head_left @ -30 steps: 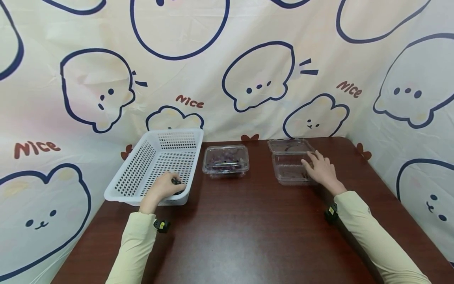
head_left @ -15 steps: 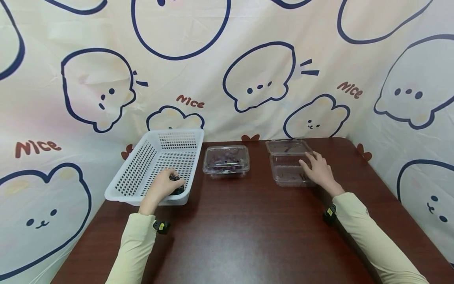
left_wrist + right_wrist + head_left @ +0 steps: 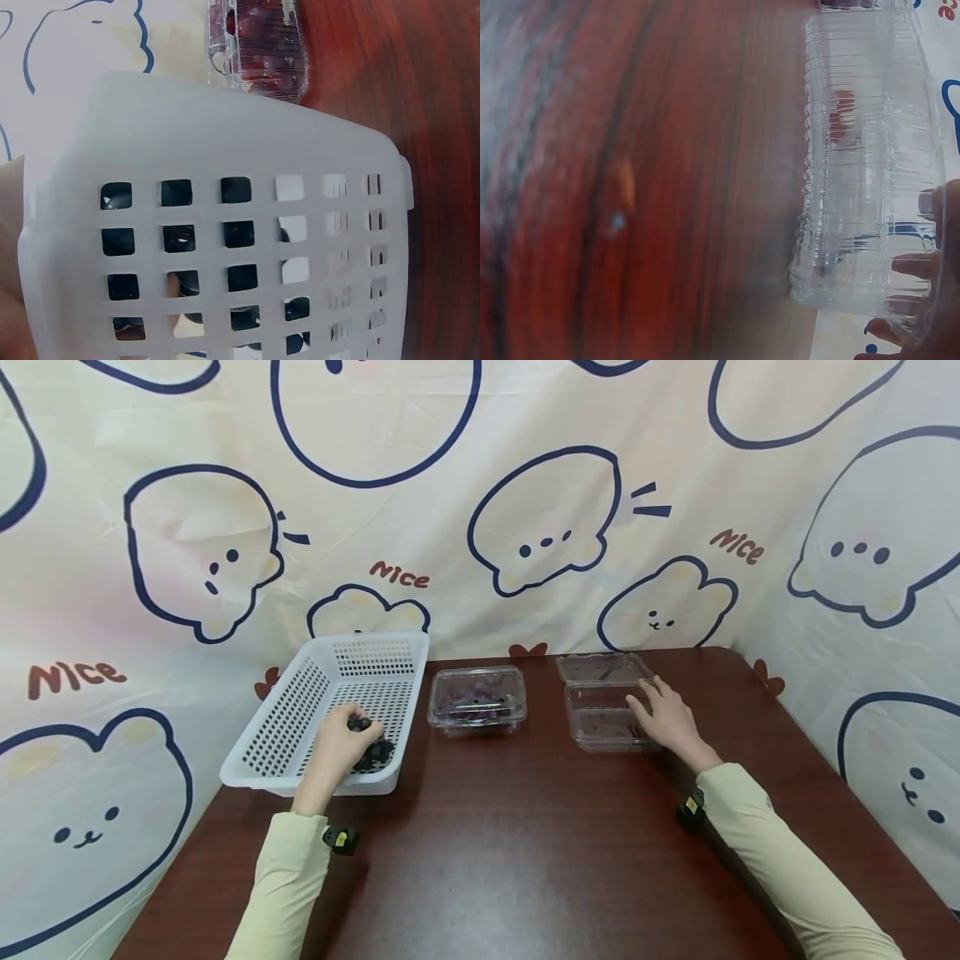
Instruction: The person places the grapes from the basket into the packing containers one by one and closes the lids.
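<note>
Two hands work apart: we see the left hand (image 3: 337,747) grip small, dark, rounded pieces (image 3: 375,755) inside the white, rectangular, perforated plastic basket (image 3: 417,693), whose walls seem to corral them. The right hand (image 3: 671,720), fingers loosely spread, perhaps steadies the clear, open-lidded plastic container (image 3: 600,745). Both forearms reach forward.

Seen from the head, the pale-sleeved left arm (image 3: 283,881) pointed toward one o'clock, its left hand (image 3: 337,745) at eight o'clock from centre, fingers (image 3: 343,713) curled inward. The right arm (image 3: 780,852), sleeved alike, slanted toward ten-thirty, its right hand (image 3: 669,718) near half past three, back upward, fingers loosely extended.
</note>
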`<state>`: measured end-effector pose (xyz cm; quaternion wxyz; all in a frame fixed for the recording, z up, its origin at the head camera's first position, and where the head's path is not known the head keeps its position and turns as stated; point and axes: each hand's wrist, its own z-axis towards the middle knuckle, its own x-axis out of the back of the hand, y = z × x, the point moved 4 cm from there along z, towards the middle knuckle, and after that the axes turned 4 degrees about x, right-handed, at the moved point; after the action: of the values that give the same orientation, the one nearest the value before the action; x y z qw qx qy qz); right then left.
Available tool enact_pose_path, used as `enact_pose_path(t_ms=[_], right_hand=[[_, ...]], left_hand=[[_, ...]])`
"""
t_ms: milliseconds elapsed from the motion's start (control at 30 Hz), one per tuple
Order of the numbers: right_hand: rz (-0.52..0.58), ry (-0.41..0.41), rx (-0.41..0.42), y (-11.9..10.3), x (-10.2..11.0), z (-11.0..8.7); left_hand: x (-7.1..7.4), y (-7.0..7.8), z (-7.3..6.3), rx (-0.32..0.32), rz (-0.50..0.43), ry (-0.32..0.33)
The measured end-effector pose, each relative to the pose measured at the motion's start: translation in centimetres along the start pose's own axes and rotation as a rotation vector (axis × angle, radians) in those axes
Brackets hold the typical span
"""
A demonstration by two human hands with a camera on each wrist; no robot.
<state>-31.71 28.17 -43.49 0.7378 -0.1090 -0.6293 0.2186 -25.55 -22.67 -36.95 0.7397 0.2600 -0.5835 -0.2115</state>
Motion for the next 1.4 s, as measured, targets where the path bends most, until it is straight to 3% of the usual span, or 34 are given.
enact_pose_path(t_ms=[267,400,800,967,1167,1400], right_hand=[[0.008,0.014,0.008,-0.4,-0.3,0.1],[0.003,0.018,0.017,-0.5,-0.5,0.2],[-0.006,0.002,0.029,-1.2,-0.7,0.3],[-0.004,0.005,0.029,-1.4,-0.6,0.4],[0.079,-0.015,0.015,-1.4,-0.7,0.6],[0.126,-0.027,0.027,-1.1,-0.6,0.6]], left_hand=[[1.1,0.5,0.0,-0.030,-0.063,0.173],[1.6,0.7,0.0,-0.043,-0.083,0.225],[2.2,1.0,-0.2,-0.008,-0.110,0.212],[2.5,1.5,-0.1,-0.018,-0.113,0.205],[2.7,2.1,-0.1,-0.028,-0.113,0.212],[2.9,3.2,0.0,-0.078,-0.129,0.245]])
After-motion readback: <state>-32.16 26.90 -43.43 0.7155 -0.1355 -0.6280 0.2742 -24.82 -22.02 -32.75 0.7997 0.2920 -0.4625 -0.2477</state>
